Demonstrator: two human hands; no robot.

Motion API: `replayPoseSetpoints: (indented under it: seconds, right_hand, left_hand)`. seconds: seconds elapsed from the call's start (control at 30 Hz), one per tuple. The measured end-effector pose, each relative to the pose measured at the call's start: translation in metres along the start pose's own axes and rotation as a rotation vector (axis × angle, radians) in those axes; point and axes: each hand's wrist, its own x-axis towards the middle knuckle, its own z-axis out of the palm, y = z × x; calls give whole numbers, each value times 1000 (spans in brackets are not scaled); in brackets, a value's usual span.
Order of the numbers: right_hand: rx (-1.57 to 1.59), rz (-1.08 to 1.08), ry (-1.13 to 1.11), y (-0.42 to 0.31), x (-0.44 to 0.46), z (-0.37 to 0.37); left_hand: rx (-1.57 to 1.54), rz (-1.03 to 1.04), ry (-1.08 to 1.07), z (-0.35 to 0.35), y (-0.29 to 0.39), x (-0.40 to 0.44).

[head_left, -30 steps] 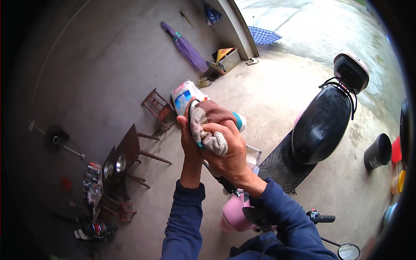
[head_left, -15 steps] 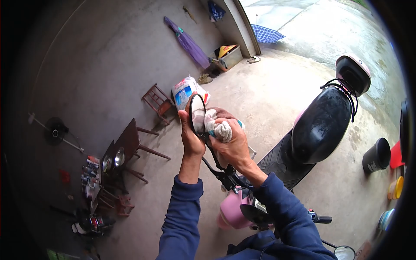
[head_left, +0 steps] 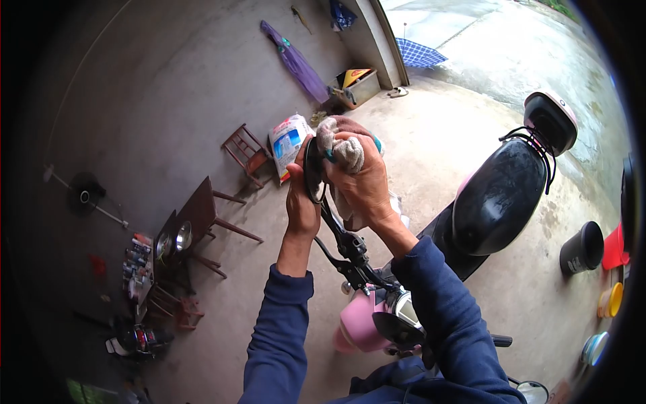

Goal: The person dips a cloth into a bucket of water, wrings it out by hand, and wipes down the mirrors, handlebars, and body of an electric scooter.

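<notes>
A black-rimmed rear-view mirror [head_left: 312, 176] rises on its stalk from the handlebar of a pink and black scooter [head_left: 499, 198]. My left hand [head_left: 303, 210] supports the mirror from its left side, thumb raised beside the rim; its other fingers are partly hidden. In my right hand [head_left: 367, 182] a bunched cloth [head_left: 348, 149], grey-white and brown with a teal edge, is pressed against the upper part of the mirror's face. Cloth and hand cover most of the glass. Below them lies the scooter's pink front [head_left: 367, 324].
Left stand a wooden chair [head_left: 249, 160], a brown table [head_left: 202, 212] and a fan [head_left: 84, 195]. A printed sack [head_left: 289, 138] sits behind my hands. Buckets, including a black one [head_left: 582, 248], line the right. A blue checked umbrella [head_left: 420, 54] lies by the doorway.
My right hand has moved the cloth upward along the mirror. The mirror has turned, so its glass shows less. My left hand remains at its side.
</notes>
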Motion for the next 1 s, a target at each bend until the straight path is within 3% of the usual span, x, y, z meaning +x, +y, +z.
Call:
replayPoseSetpoints:
  seconds: [0.3, 0.43, 0.5, 0.57, 0.67, 0.73, 0.77, 0.83, 0.9, 0.93, 1.0]
  right_hand:
    - [-157, 198, -301, 5, -64, -28]
    - [-197, 290, -475, -16, -54, -43]
    - [-272, 645, -726, -17, -53, -52]
    - [-379, 518, -869, -22, -63, -61]
    - [-460, 389, -818, -4, -94, -67]
    - [-421, 126, -794, 0, -101, -72]
    - [-423, 120, -802, -5, -105, -75]
    - [-665, 192, -971, -26, -110, -79]
    - [-569, 327, -1107, -60, -113, -78]
    - [-332, 254, -1010, -69, -123, -75]
    - [-242, 345, -962, -95, -124, -63]
  left_hand:
    - [-47, 39, 59, 2, -21, -11]
    - [17, -101, 68, 10, -31, -52]
    - [154, -82, 49, 15, -41, -75]
    - [273, -117, -6, 12, -46, -98]
    - [475, -37, -52, -2, -72, -133]
    - [622, -6, 10, -1, -73, -158]
    - [775, 27, 63, 1, -72, -171]
    - [669, -49, 154, 15, -63, -202]
    - [352, -164, 248, 28, -71, -240]
    - [402, -232, 321, 36, -62, -253]
    - [320, -277, 432, 49, -35, -262]
